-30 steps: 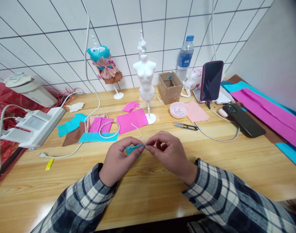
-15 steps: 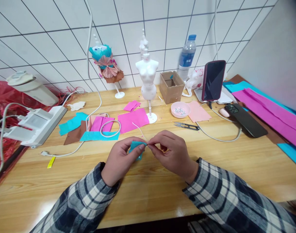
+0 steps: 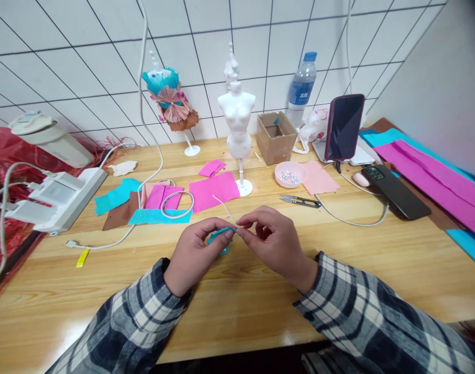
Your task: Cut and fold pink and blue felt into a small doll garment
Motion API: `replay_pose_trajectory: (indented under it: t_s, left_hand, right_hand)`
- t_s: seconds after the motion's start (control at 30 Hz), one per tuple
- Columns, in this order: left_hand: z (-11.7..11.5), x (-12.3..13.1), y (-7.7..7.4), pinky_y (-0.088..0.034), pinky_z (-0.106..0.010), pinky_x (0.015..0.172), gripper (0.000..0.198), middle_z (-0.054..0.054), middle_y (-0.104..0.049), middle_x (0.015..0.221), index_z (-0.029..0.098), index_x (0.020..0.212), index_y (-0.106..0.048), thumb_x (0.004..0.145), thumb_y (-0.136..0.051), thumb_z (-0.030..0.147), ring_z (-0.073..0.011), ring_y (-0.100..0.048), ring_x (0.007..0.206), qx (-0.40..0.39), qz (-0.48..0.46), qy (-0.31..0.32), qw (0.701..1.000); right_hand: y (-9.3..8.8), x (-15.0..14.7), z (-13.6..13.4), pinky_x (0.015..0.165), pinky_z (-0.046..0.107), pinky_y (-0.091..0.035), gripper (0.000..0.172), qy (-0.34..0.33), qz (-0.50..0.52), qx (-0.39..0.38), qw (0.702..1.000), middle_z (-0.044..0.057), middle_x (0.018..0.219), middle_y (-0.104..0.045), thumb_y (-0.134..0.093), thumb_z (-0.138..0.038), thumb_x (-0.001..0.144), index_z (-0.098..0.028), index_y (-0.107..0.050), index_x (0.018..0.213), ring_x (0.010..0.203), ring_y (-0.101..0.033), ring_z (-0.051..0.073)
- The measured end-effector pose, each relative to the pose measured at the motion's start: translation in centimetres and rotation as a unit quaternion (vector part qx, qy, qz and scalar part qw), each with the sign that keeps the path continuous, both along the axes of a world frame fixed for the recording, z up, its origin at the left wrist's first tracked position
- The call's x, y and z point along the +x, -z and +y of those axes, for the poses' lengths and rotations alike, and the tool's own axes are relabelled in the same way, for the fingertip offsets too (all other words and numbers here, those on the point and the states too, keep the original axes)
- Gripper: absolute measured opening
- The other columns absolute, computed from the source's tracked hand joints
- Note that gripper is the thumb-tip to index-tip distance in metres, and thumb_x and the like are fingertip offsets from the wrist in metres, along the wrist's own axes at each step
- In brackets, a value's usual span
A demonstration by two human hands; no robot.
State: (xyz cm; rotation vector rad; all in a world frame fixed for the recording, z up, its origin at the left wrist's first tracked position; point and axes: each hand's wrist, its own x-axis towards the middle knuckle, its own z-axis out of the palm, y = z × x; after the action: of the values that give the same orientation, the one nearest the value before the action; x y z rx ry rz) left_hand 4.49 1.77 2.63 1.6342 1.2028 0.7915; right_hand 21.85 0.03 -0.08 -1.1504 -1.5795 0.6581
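Note:
A small piece of teal crepe paper (image 3: 224,248) is pinched between the thumb and fingers of my left hand (image 3: 196,252). My right hand (image 3: 274,244) pinches the right tip of that same paper with thumb and forefinger, so both hands meet over the wooden table. Part of the paper is hidden behind my left thumb and fingers. Just beyond my fingertips lie a magenta paper sheet (image 3: 214,193) and the thin end of a white cord (image 3: 223,205). Behind them stands a white mini dress form (image 3: 237,117) on its round base.
A decorated dress form (image 3: 171,104) stands back left. A cardboard box (image 3: 276,145), pink bowl of small beads (image 3: 290,175), thread snips (image 3: 301,201) and black phone (image 3: 397,195) are to the right. At left are a power strip (image 3: 79,195) and cables.
The right forefinger and thumb have shifted slightly at the paper's tip, and the teal paper looks more folded at its upper edge. The view has moved a little.

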Motion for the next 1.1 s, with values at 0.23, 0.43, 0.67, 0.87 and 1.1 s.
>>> replay_pose_trajectory:
  t_s: [0.23, 0.43, 0.67, 0.87, 1.1]
  left_hand:
    - [0.0, 0.0, 0.1, -0.048, -0.025, 0.062, 0.018, -0.005, -0.070, 0.076, 0.015, 0.081, -0.070, 0.079, -0.065, 0.032, -0.0165, -0.060, 0.069, 0.004, 0.018, -0.006, 1.000]
    - [0.0, -0.1, 0.4, -0.050, -0.026, 0.064, 0.022, -0.005, -0.072, 0.078, 0.015, 0.086, -0.072, 0.080, -0.065, 0.035, -0.0174, -0.063, 0.071, 0.001, 0.024, -0.002, 1.000]
    - [0.2, 0.0, 0.6, -0.053, -0.031, 0.077, 0.025, -0.007, -0.076, 0.088, 0.015, 0.088, -0.076, 0.082, -0.066, 0.038, -0.0211, -0.068, 0.081, 0.010, 0.014, 0.013, 1.000]
    - [0.4, -0.2, 0.5, -0.052, -0.032, 0.083, 0.026, -0.007, -0.076, 0.093, 0.017, 0.090, -0.077, 0.082, -0.066, 0.039, -0.0220, -0.068, 0.086, -0.017, -0.014, 0.029, 0.999]
    - [0.9, -1.0, 0.7, -0.048, -0.034, 0.091, 0.030, -0.008, -0.074, 0.102, 0.018, 0.104, -0.074, 0.088, -0.059, 0.039, -0.0220, -0.065, 0.095, -0.118, -0.123, 0.088, 0.981]
  right_hand:
    - [0.0, -0.1, 0.0, 0.050, 0.023, -0.043, 0.006, -0.009, 0.007, -0.039, 0.999, -0.001, 0.075, -0.066, -0.068, -0.023, 0.079, -0.021, -0.069, 0.084, 0.053, -0.050, 0.008]
    - [0.1, 0.0, 0.0, 0.054, 0.024, -0.042, 0.002, 0.015, -0.059, 0.030, 0.998, -0.002, 0.072, -0.063, -0.065, -0.019, 0.080, -0.022, -0.066, 0.081, 0.054, -0.048, 0.009]
    - [-0.2, 0.6, -0.2, 0.067, 0.027, -0.045, 0.016, 0.007, -0.220, 0.122, 0.968, 0.004, 0.078, -0.065, -0.053, -0.020, 0.089, -0.021, -0.065, 0.078, 0.075, -0.060, 0.015]
    - [-0.2, 1.2, 0.0, 0.068, 0.028, -0.045, 0.020, -0.001, -0.292, 0.163, 0.942, 0.005, 0.082, -0.067, -0.050, -0.024, 0.093, -0.021, -0.066, 0.082, 0.077, -0.060, 0.016]
    - [-0.2, 1.5, 0.2, 0.067, 0.027, -0.045, 0.019, -0.005, -0.267, 0.170, 0.948, 0.004, 0.081, -0.068, -0.050, -0.021, 0.093, -0.020, -0.067, 0.084, 0.076, -0.061, 0.015]
